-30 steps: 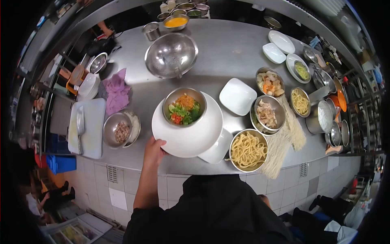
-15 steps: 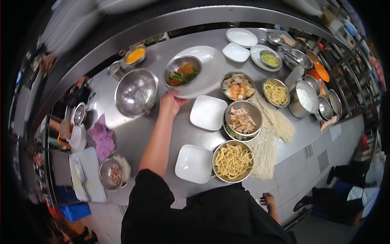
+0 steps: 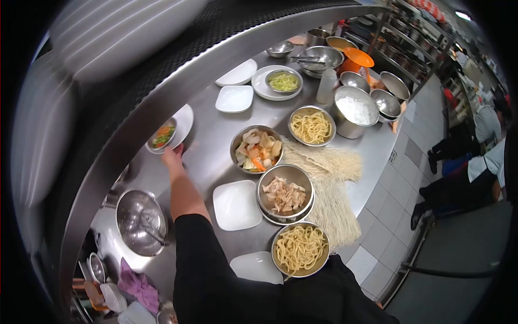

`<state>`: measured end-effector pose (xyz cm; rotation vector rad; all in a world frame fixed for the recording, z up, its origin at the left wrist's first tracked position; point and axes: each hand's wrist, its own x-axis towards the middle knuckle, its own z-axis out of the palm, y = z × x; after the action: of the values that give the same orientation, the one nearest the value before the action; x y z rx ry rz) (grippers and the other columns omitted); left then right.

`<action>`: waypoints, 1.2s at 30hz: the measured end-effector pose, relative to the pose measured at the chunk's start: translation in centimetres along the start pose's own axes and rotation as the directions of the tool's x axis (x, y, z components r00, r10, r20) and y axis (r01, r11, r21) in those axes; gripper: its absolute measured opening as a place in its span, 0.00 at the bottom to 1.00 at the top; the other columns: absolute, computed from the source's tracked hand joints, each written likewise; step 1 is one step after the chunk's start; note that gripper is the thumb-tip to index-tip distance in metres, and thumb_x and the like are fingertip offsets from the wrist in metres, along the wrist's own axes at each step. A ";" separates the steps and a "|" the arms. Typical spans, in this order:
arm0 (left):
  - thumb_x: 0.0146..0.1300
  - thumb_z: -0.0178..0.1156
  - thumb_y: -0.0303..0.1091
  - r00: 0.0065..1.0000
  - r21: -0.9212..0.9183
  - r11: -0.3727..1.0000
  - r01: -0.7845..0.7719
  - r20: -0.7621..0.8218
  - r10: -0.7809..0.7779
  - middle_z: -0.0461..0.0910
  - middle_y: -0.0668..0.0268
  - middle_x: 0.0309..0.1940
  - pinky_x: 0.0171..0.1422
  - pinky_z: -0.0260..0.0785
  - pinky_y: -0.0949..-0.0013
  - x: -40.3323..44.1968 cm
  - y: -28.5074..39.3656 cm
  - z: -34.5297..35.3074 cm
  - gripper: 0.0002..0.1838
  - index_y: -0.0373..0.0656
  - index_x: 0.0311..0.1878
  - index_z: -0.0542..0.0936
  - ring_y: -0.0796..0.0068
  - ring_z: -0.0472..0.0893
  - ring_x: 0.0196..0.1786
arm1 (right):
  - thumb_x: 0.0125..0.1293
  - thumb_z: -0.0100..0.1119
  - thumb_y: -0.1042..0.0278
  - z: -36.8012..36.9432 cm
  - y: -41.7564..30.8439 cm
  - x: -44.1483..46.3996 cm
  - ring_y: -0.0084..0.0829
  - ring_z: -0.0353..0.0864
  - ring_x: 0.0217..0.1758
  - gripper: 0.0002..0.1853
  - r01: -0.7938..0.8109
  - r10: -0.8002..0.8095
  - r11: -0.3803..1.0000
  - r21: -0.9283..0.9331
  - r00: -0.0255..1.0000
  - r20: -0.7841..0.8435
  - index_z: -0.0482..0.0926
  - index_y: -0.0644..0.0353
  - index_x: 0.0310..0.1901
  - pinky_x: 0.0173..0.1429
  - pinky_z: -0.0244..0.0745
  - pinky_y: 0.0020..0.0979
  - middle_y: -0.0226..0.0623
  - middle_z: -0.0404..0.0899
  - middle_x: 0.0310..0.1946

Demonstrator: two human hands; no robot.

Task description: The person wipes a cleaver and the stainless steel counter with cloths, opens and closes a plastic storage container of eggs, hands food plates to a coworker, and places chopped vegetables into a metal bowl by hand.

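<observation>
My left hand (image 3: 175, 153) reaches far across the steel table, closed on the near rim of a white oval plate (image 3: 185, 123). On that plate sits a metal bowl (image 3: 162, 136) of chopped green, red and orange food, partly hidden by the shelf rail. Nearer to me, left of my forearm, lies a large metal bowl (image 3: 141, 224) with a utensil inside. To the forearm's right is an empty square white dish (image 3: 237, 205). My right hand is out of view, apart from a possible sliver of skin at the bottom edge.
A bowl of mixed vegetables (image 3: 257, 148), one of sliced meat (image 3: 285, 194) and thick noodles (image 3: 300, 248) line the table beside dry noodles (image 3: 335, 208). A steel shelf rail (image 3: 162, 81) arches overhead. A purple cloth (image 3: 137, 286) lies lower left. People stand at right.
My left hand has carried the plate and its bowl farther away, towards the shelf rail. The view has turned right, and my right hand has dropped out of sight.
</observation>
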<state>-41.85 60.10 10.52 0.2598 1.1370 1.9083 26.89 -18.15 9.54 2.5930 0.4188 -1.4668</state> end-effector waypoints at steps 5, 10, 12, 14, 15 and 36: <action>0.67 0.51 0.33 0.993 0.142 0.985 0.093 0.054 -0.101 0.70 0.39 0.55 0.48 0.80 0.47 1.1 0.7 0.0 0.22 0.31 0.60 0.63 0.43 0.79 0.50 | 0.66 0.49 0.64 0.7 -1.4 1.1 0.40 0.83 0.28 0.13 0.012 -0.014 1.000 0.025 0.997 0.072 0.74 0.60 0.48 0.26 0.78 0.42 0.46 0.81 0.32; 0.66 0.58 0.46 0.984 0.404 0.906 0.126 0.066 -0.166 0.68 0.44 0.59 0.47 0.79 0.56 -8.2 3.1 -0.4 0.30 0.34 0.62 0.63 0.53 0.80 0.49 | 0.67 0.50 0.62 0.1 -4.0 11.2 0.40 0.82 0.30 0.14 0.004 -0.049 0.922 0.388 0.993 0.106 0.73 0.59 0.49 0.31 0.79 0.42 0.45 0.81 0.35; 0.66 0.58 0.46 0.974 0.516 0.853 0.075 0.147 -0.175 0.70 0.47 0.57 0.46 0.78 0.61 -15.4 5.3 -1.4 0.28 0.35 0.61 0.66 0.57 0.81 0.47 | 0.66 0.51 0.61 -1.6 -7.3 14.0 0.41 0.82 0.31 0.14 0.052 -0.101 0.934 0.354 0.987 0.122 0.73 0.58 0.50 0.32 0.79 0.44 0.45 0.81 0.37; 0.69 0.55 0.44 0.916 0.678 0.734 -0.040 0.318 -0.244 0.78 0.58 0.45 0.41 0.77 0.70 -23.5 7.7 -3.8 0.22 0.37 0.57 0.71 0.68 0.81 0.38 | 0.67 0.52 0.60 -3.1 -10.6 16.3 0.41 0.82 0.31 0.14 0.126 -0.172 0.937 0.326 0.978 0.115 0.73 0.58 0.50 0.31 0.79 0.44 0.45 0.81 0.36; 0.69 0.55 0.44 0.920 0.740 0.672 -0.028 0.282 -0.272 0.78 0.61 0.42 0.40 0.76 0.71 -26.6 8.7 -6.1 0.20 0.38 0.55 0.73 0.71 0.81 0.37 | 0.67 0.52 0.61 -3.9 -12.3 17.2 0.41 0.83 0.31 0.14 0.156 -0.201 0.939 0.308 0.972 0.119 0.73 0.58 0.50 0.32 0.79 0.43 0.45 0.82 0.35; 0.63 0.47 0.29 0.998 0.619 0.786 0.007 -0.057 0.036 0.79 0.56 0.31 0.16 0.70 0.72 -50.1 12.1 -12.5 0.17 0.32 0.52 0.71 0.71 0.77 0.19 | 0.67 0.56 0.57 -7.4 -26.4 24.0 0.37 0.83 0.30 0.14 0.431 -0.441 0.897 0.100 0.852 0.282 0.74 0.55 0.47 0.30 0.80 0.42 0.41 0.82 0.35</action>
<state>-25.97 11.61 25.11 0.5682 1.7969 1.5015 36.63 13.03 -6.63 2.3333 1.0014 -1.9816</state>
